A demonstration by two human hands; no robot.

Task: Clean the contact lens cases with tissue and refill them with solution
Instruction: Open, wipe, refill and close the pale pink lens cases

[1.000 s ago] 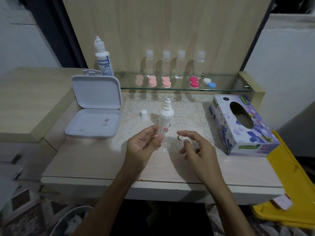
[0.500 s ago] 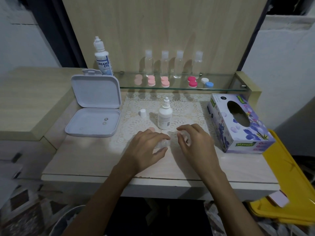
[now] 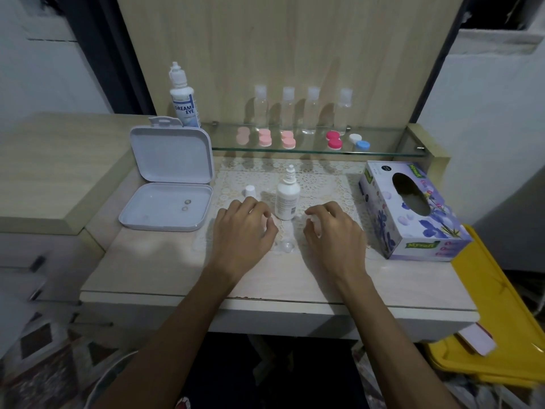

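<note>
A clear contact lens case (image 3: pixel 287 247) lies on the lace mat between my hands. My left hand (image 3: pixel 244 231) rests on the mat just left of it, its curled fingertips closing on a pale pink cap (image 3: pixel 275 222). My right hand (image 3: pixel 333 234) sits to the right and pinches a small whitish cap (image 3: pixel 314 225) between thumb and fingers. The small white solution bottle (image 3: pixel 286 199) stands uncapped just behind my hands, its white cap (image 3: pixel 250 191) beside it. The tissue box (image 3: pixel 413 214) lies at the right.
An open white box (image 3: pixel 168 199) holding two lenses sits at the left. On the glass shelf (image 3: pixel 383 153) stand a larger solution bottle (image 3: pixel 182 104), several clear bottles and several pink, red and blue-white lens cases. A yellow bin (image 3: pixel 495 314) is at lower right.
Both hands came down from mid-air to the mat. My left hand let go of the clear case, which now lies on the mat, and moved onto the pink cap.
</note>
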